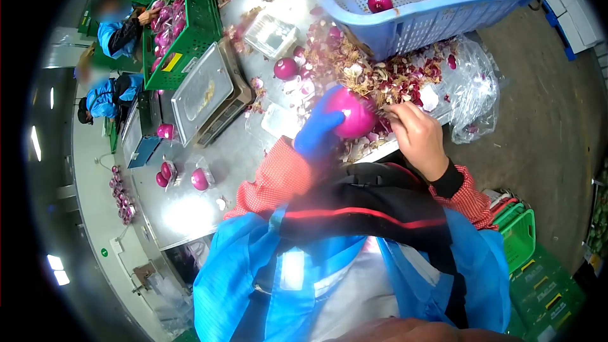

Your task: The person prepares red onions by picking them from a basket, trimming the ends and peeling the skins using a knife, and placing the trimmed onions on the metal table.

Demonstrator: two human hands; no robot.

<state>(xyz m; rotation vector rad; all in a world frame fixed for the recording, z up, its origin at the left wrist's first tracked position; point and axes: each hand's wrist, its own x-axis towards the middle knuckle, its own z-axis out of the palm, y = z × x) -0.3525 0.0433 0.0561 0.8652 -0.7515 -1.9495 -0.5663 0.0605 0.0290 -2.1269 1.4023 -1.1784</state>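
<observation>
A large red onion (351, 114) is in my left hand (316, 130), which wears a blue glove, its fingers wrapped round the onion's left side. Just right of the onion is my right hand (419, 138), bare, with fingers bent and pressed together near the onion; whatever it may pinch is too small to make out. Dry skins and roots (386, 79) lie in a heap beyond both hands. Another onion (285, 68) rests on the metal table (234, 164), near a clear plastic tray (271, 33).
A blue basket (405, 22) with onions stands at the table's far side. Clear plastic film (475, 88) hangs over the right edge. On the left are a scale (215, 101), packed onions (199, 179) and a green crate (190, 38). Two people (120, 31) work beyond.
</observation>
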